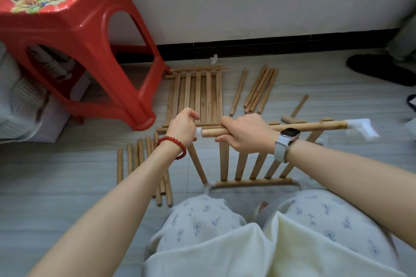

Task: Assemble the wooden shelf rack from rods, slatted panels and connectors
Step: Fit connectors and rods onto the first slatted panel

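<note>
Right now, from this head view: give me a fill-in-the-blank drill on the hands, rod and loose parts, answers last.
1. The right hand, a white watch on its wrist, grips a round wooden ____.
2. The white plastic connector sits on that rod's ____ end.
3. The left hand wears a bracelet of ____ beads.
4. The flat slatted wooden panel lies on the floor beside the red plastic ____.

Missing words: rod; right; red; stool
</note>
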`<act>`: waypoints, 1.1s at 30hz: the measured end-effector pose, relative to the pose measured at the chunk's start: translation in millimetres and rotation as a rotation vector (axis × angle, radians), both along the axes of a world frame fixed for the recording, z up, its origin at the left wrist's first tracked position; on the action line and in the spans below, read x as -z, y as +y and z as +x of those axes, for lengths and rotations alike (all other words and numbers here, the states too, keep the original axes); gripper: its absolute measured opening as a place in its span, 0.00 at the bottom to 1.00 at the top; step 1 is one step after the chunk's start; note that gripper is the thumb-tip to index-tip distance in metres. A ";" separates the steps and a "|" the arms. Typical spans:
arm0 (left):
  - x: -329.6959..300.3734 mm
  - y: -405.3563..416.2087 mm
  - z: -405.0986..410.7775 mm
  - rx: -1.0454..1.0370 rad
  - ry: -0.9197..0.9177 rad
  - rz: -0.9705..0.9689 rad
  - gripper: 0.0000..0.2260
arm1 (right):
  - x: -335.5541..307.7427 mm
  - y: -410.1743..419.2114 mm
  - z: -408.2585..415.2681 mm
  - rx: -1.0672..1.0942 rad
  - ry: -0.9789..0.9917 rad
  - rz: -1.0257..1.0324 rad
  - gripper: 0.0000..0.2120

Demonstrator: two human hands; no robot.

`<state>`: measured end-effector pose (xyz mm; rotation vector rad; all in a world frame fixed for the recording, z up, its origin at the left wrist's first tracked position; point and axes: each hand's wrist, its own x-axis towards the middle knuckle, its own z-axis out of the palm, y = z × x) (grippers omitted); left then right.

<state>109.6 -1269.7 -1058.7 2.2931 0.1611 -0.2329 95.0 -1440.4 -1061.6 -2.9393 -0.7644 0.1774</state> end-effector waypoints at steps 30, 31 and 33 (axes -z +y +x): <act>5.6 -12.6 -12.2 -0.056 0.040 -0.038 0.11 | 1.5 -9.3 -7.6 -0.018 0.002 -0.011 0.16; 5.8 -11.6 -11.4 -0.076 0.069 -0.085 0.11 | 1.8 -9.3 -6.2 -0.029 -0.008 -0.018 0.16; 4.7 -7.9 -9.7 -0.098 0.123 -0.208 0.11 | 2.7 -9.0 -2.5 -0.051 -0.019 -0.027 0.16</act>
